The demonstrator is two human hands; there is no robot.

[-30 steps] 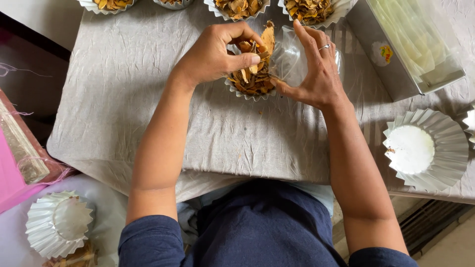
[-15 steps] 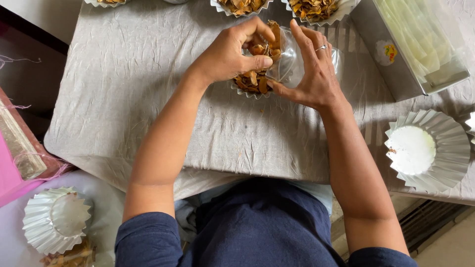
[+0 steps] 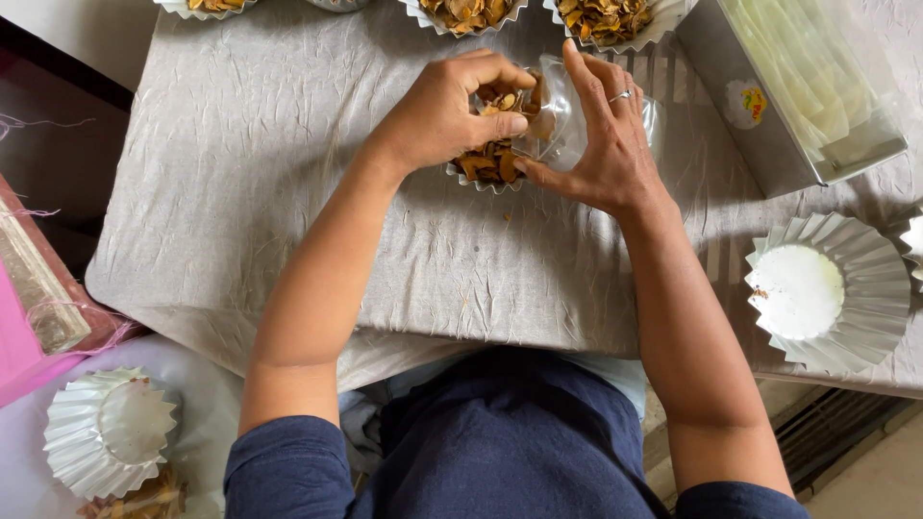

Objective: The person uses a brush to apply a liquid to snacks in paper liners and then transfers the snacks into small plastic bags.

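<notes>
Left hand (image 3: pixel 437 120) pinches chips (image 3: pixel 486 161) over the foil cup (image 3: pixel 471 178); right hand (image 3: pixel 601 144) spreads the clear bag (image 3: pixel 553 125); best feed small pinches, mouth wide.

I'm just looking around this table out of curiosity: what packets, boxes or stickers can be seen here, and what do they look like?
Clear plastic bag: held between both hands above a fluted cup of brown chips, small and see-through.
Metal box: top right on the grey cloth, rectangular, silvery, holding pale sheets.
Sticker: on the box's near side, roundish, white with yellow, red and green.
Pink package: left edge, only partly in view.
</notes>
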